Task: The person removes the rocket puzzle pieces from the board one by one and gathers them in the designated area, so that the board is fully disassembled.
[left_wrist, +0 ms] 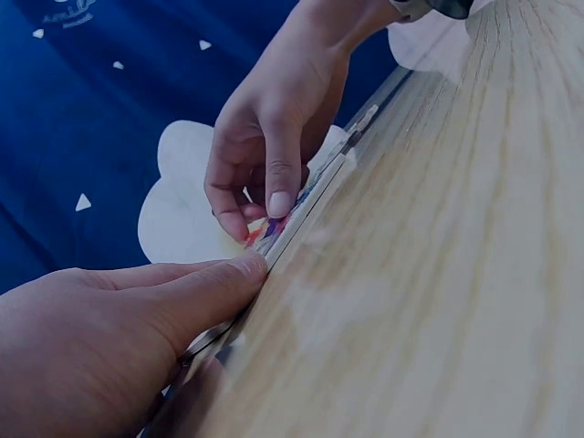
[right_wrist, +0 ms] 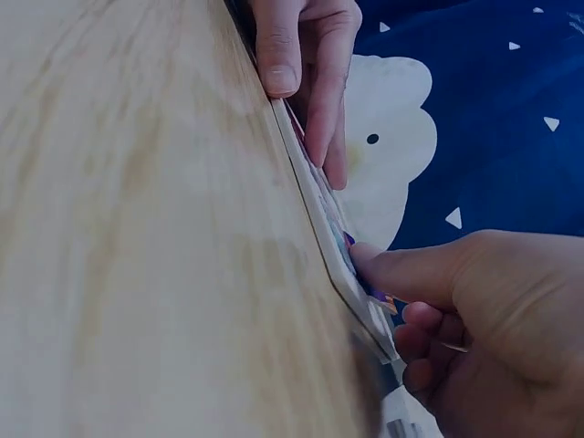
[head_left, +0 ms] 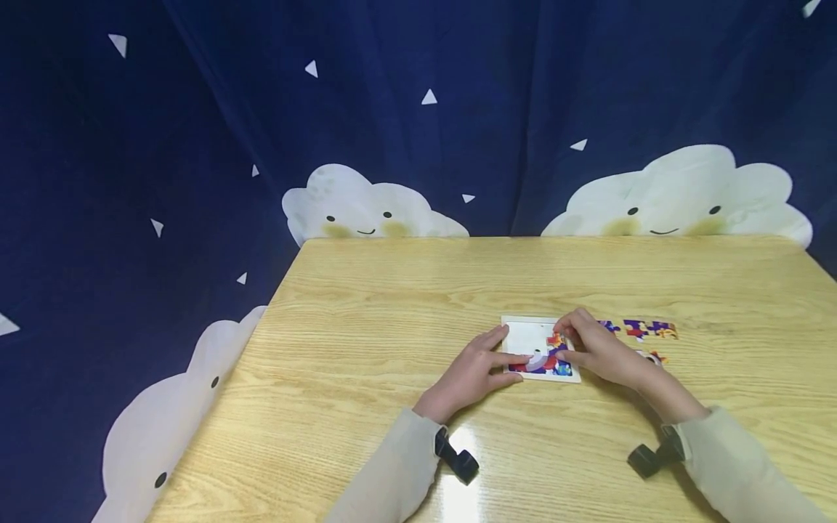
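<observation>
A small white-rimmed puzzle tray (head_left: 549, 378) lies flat on the table, its lower and right parts filled with colourful pieces and its upper left bare white. My left hand (head_left: 472, 369) rests at the tray's left side. Its thumb lies along the near rim, and the extended fingers reach over the tray and touch fitted pieces. Over the right edge, my right hand (head_left: 604, 352) pinches a purple and orange puzzle piece (right_wrist: 379, 294) between thumb and curled fingers, close against the tray. Part of that piece is hidden by the thumb.
Several loose puzzle pieces (head_left: 636, 329) lie on the wooden table (head_left: 366, 327) right of the tray, one partly behind the right wrist. A dark blue curtain (head_left: 392, 131) with clouds and white triangles hangs behind the table and along its left side.
</observation>
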`<state>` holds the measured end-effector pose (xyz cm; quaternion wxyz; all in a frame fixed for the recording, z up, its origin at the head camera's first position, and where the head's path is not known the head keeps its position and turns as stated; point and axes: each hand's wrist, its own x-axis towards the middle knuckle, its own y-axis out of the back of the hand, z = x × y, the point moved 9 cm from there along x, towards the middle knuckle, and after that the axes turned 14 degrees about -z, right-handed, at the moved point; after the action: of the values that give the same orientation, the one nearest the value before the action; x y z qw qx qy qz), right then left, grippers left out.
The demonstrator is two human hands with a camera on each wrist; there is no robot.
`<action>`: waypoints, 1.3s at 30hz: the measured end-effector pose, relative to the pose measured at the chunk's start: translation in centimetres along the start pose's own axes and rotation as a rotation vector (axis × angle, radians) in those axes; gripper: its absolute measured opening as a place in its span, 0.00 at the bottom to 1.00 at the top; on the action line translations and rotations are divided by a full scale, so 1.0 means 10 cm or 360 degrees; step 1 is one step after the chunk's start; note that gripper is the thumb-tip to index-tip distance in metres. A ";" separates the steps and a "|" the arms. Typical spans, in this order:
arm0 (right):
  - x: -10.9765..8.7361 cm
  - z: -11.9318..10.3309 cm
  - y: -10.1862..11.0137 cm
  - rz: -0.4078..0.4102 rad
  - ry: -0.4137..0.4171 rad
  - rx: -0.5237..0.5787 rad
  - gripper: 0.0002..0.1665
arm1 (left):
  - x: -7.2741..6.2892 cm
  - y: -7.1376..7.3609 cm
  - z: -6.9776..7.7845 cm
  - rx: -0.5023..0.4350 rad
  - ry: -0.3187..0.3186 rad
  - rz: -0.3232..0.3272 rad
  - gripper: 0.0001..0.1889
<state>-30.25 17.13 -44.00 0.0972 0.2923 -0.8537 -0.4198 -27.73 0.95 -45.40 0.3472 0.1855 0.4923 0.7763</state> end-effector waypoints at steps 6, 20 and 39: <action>-0.01 0.03 -0.02 -0.0032 0.0000 0.0047 0.18 | 0.00 0.00 0.02 0.0031 -0.0007 -0.0005 0.19; 0.00 0.07 -0.03 -0.0044 0.0030 0.0054 0.17 | 0.02 -0.12 0.21 0.0352 -0.0014 -0.0141 0.18; -0.01 -0.02 0.01 0.0085 0.0135 -0.0034 0.18 | 0.06 -0.22 0.29 0.0466 0.0163 -0.0333 0.28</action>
<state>-30.11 17.09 -43.82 0.1476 0.2858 -0.8518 -0.4134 -25.53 3.79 -46.11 0.3699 0.1421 0.6335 0.6646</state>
